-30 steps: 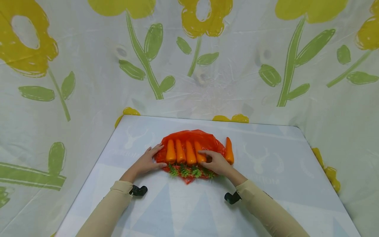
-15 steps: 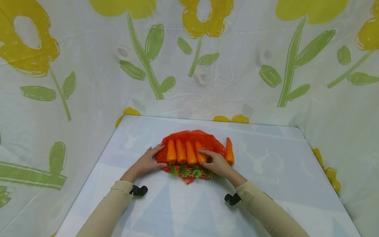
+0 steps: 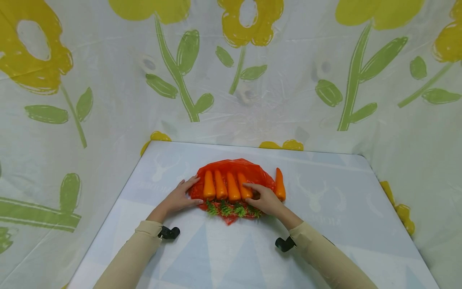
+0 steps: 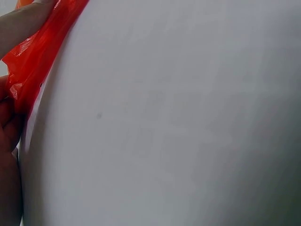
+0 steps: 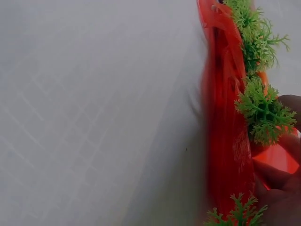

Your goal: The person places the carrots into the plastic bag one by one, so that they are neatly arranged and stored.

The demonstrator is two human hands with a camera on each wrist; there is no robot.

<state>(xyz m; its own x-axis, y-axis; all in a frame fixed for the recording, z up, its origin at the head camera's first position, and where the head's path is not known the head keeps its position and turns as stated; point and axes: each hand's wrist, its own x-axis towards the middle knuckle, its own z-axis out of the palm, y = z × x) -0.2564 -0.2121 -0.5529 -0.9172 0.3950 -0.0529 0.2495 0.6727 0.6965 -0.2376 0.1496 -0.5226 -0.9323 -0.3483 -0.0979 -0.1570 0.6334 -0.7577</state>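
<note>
Several orange carrots with green leafy tops lie side by side on a red plastic bag. My left hand rests at the bag's left edge, its fingers spread and fairly straight. In the left wrist view, red plastic shows between thumb and fingers. My right hand pinches the rightmost carrot of the row between thumb and forefinger. Its leafy top hangs over the bag's edge in the right wrist view. Another carrot lies just beyond my right hand, by the bag's right edge.
Everything lies on a pale table printed with triangles and deer heads. A white curtain with yellow flowers hangs behind and on both sides. Each wrist carries a small black camera, as on the left wrist.
My right hand and forearm have shifted very slightly to the right, still at the same carrot. The left hand and the bag look unchanged.
</note>
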